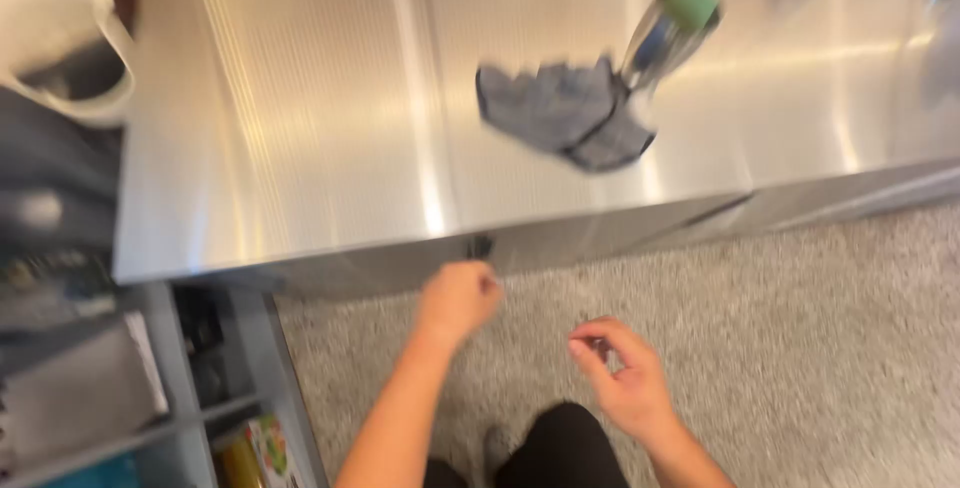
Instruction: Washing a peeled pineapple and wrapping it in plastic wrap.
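1. Head view: One grey cloth (565,113) lies crumpled on the shiny metal counter (300,128), a little way in from the near edge. It looks soft and bunched up, with dark folds.
2. One silver bottle (665,33) with a green cap stands just beside the cloth, at its far right side. It is blurry.
3. The left hand (460,298) is curled into a loose fist right under the near edge of the counter. It is holding nothing that I can see.
4. The right hand (620,373) hangs over the grey carpet floor (800,348), with fingers bent and partly open. It holds nothing.
5. Both hands are well apart from the cloth.
6. One white jug (60,38) sits past the far left corner of the counter.
7. Grey shelves (170,388) stand under the left end.
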